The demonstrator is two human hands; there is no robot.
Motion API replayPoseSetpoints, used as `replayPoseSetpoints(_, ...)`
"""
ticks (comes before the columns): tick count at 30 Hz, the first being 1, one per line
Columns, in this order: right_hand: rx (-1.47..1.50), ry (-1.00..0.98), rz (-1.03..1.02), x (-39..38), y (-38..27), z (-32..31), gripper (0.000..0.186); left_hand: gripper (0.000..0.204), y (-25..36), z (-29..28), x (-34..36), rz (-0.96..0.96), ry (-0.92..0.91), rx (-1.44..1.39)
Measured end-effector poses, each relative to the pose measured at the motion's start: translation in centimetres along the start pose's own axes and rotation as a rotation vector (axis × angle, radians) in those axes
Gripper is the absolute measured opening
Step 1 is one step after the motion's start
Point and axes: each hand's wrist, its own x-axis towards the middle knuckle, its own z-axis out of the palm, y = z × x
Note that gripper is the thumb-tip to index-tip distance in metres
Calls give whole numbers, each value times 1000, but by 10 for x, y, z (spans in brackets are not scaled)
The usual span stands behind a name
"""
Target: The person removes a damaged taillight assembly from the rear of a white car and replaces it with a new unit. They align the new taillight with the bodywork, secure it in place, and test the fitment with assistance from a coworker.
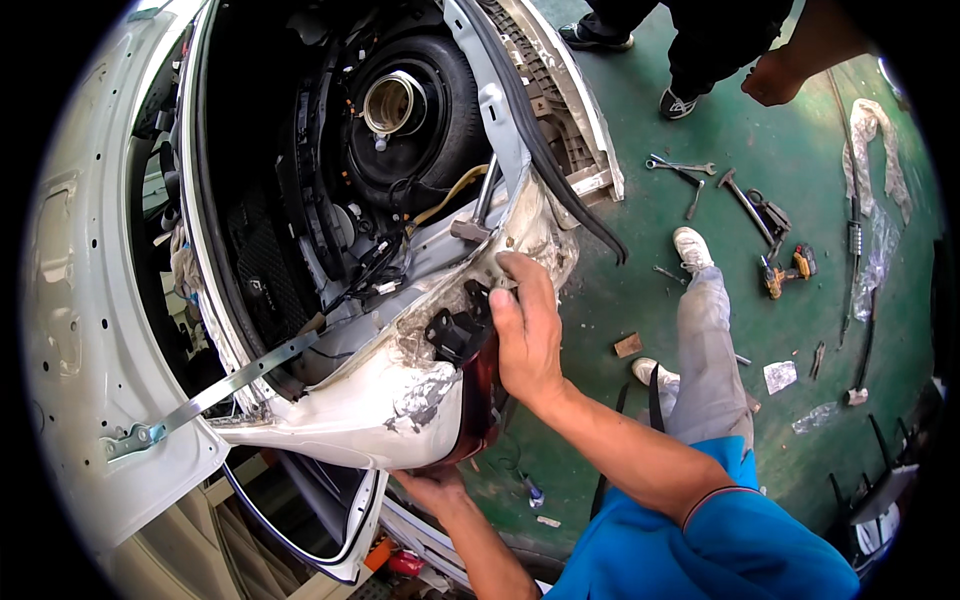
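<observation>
A dark red tail lamp (479, 395) sits at the rear corner of a white car body (330, 425), whose paint is scraped and patched there. My right hand (532, 335) grips the lamp's upper outer side, thumb beside its black mount (456, 334) and index finger reaching toward the bare metal corner. From below, my left hand (436, 488) holds the lamp's lower end; most of its fingers are hidden under it. A hammer (474, 228) rests on the trunk edge just beyond my right hand.
The open trunk holds a spare tyre (455, 110). A loose black rubber seal (590, 222) hangs off the body. On the green floor lie wrenches (683, 165), another hammer (745, 203), a cordless drill (788, 268) and a small block (628, 345). Another person's hand (775, 78) shows at the top right.
</observation>
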Motion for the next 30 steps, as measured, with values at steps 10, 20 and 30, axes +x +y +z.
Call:
replayPoseSetpoints(10,-53,19,-108,-15,-15,0,33,72,-8,10,-6,67,38,58)
replayPoseSetpoints(20,-23,130,-27,-29,-15,14,52,70,-21,43,-8,665,425,518)
replayPoseSetpoints(30,-21,146,16,-23,12,19,56,72,-33,44,2,681,610,410)
